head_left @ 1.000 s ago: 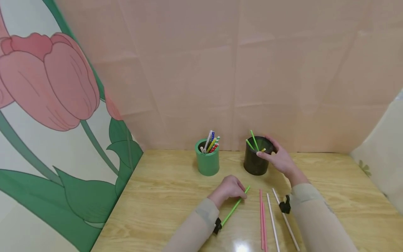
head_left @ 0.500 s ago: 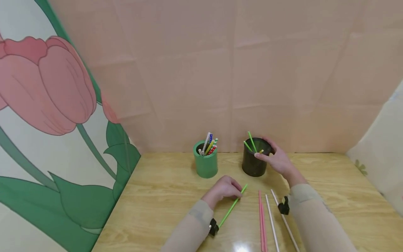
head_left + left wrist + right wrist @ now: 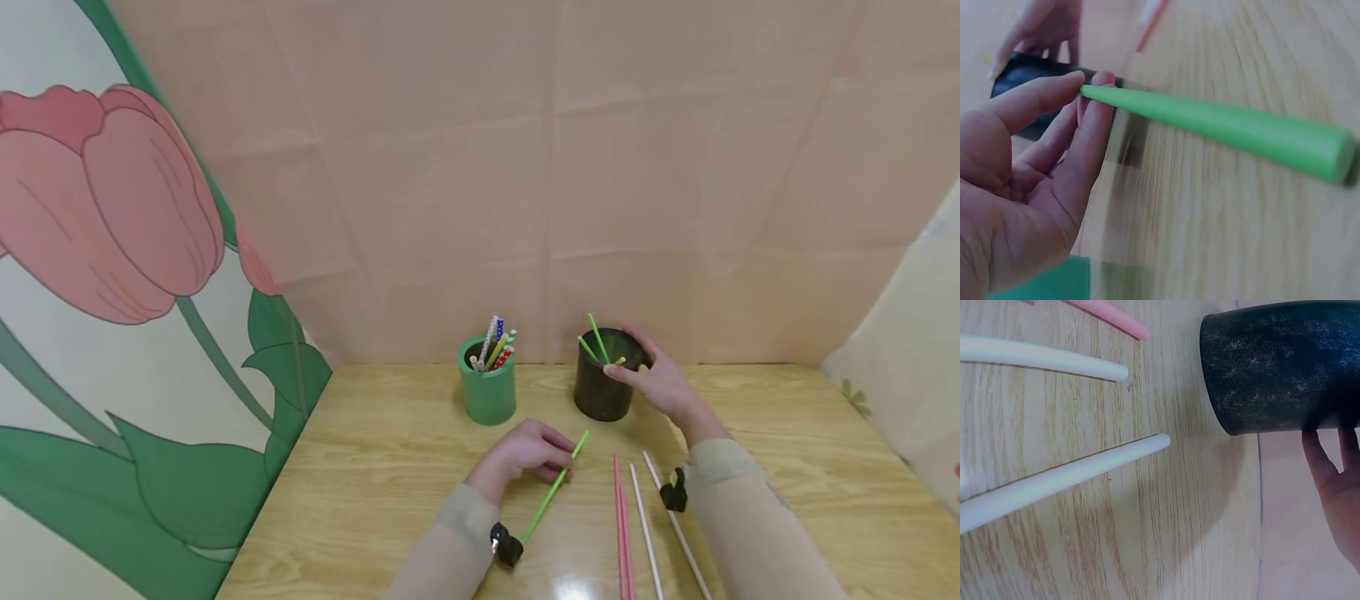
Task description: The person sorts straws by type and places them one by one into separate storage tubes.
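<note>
My left hand (image 3: 527, 448) pinches a bright green straw (image 3: 546, 502) near its far end, between thumb and fingertips. Seen from the left wrist, the straw (image 3: 1222, 124) slants from the fingertips out toward the camera, over the wood. My right hand (image 3: 662, 385) grips a round black cup (image 3: 602, 396) at its right side, thumb over the near rim and fingers behind. Two green straws (image 3: 598, 337) and a yellow one stand inside this cup. In the right wrist view, fingers touch the dark wall of the cup (image 3: 1272, 369).
Left of the black cup stands a green cup (image 3: 487, 398) holding several patterned straws (image 3: 495, 346). Pink straws (image 3: 622, 525) and two white straws (image 3: 647, 529) lie on the wooden table (image 3: 375, 467) between the forearms. A pink cloth (image 3: 450, 167) hangs behind.
The left hand has lifted the green straw's far end slightly and drawn a little left. The right hand stays on the black cup. The head view has shifted slightly.
</note>
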Demonstrator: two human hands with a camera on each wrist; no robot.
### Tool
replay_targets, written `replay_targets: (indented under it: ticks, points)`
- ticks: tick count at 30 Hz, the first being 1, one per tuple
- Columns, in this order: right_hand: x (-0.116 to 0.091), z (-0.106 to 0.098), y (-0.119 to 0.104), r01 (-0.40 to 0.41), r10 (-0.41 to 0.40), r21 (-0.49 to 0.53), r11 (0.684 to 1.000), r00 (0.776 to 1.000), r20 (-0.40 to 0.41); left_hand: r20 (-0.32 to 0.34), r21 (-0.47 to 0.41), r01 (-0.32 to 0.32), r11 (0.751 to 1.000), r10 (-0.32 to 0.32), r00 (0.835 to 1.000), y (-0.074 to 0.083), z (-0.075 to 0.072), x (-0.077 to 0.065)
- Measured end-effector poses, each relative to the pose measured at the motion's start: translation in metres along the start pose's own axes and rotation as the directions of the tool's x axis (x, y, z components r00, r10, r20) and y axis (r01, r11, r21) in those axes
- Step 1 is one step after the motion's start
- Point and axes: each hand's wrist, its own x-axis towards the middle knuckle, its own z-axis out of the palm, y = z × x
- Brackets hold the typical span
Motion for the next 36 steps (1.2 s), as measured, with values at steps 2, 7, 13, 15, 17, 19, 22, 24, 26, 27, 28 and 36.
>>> replay_targets:
  ticks: [2, 7, 13, 15, 17, 19, 22, 24, 26, 27, 28, 36]
  points:
    - [-0.001, 0.001, -0.001, 0.002, -0.002, -0.001, 1.000, 1.000, -0.001, 0.003, -0.059, -0.018, 0.998, 0.018, 1.000, -0.003, -0.002, 0.001]
    - [0.000, 0.002, 0.000, 0.008, -0.008, 0.001, 1.000, 1.000, -0.005, -0.043, -0.223, -0.063, 0.973, 0.055, 0.998, -0.017, -0.007, 0.005]
    - [0.001, 0.003, 0.001, 0.012, -0.012, 0.015, 1.000, 1.000, 0.001, -0.104, -0.401, -0.132, 0.906, 0.098, 0.990, -0.033, -0.011, 0.008]
    - [0.000, 0.003, 0.002, 0.012, -0.012, 0.019, 1.000, 1.000, 0.003, -0.115, -0.445, -0.151, 0.883, 0.110, 0.987, -0.035, -0.011, 0.008]
    - [0.000, 0.002, 0.002, 0.009, -0.009, 0.019, 1.000, 1.000, 0.002, -0.120, -0.462, -0.165, 0.871, 0.123, 0.985, -0.035, -0.012, 0.008]
    - [0.000, 0.001, 0.001, 0.005, -0.005, 0.018, 1.000, 1.000, 0.002, -0.118, -0.471, -0.171, 0.865, 0.131, 0.984, -0.034, -0.012, 0.009]
    - [0.000, 0.001, 0.001, 0.006, -0.006, 0.020, 1.000, 1.000, 0.004, -0.118, -0.488, -0.175, 0.855, 0.134, 0.984, -0.034, -0.014, 0.008]
    - [0.000, 0.002, 0.000, 0.007, -0.008, 0.020, 1.000, 1.000, 0.007, -0.129, -0.501, -0.185, 0.845, 0.138, 0.982, -0.034, -0.015, 0.008]
    - [0.000, 0.002, 0.000, 0.008, -0.008, 0.021, 1.000, 1.000, 0.012, -0.145, -0.512, -0.204, 0.834, 0.151, 0.978, -0.032, -0.015, 0.008]
    - [0.000, 0.002, 0.001, 0.008, -0.008, 0.022, 1.000, 1.000, 0.015, -0.157, -0.520, -0.218, 0.826, 0.158, 0.975, -0.032, -0.015, 0.007]
    - [0.000, 0.002, 0.001, 0.008, -0.008, 0.023, 1.000, 1.000, 0.016, -0.169, -0.529, -0.231, 0.817, 0.165, 0.972, -0.030, -0.015, 0.007]
    - [0.001, 0.001, 0.003, 0.011, -0.012, 0.030, 0.999, 1.000, 0.007, -0.304, -0.601, -0.394, 0.695, 0.257, 0.917, -0.008, -0.015, 0.002]
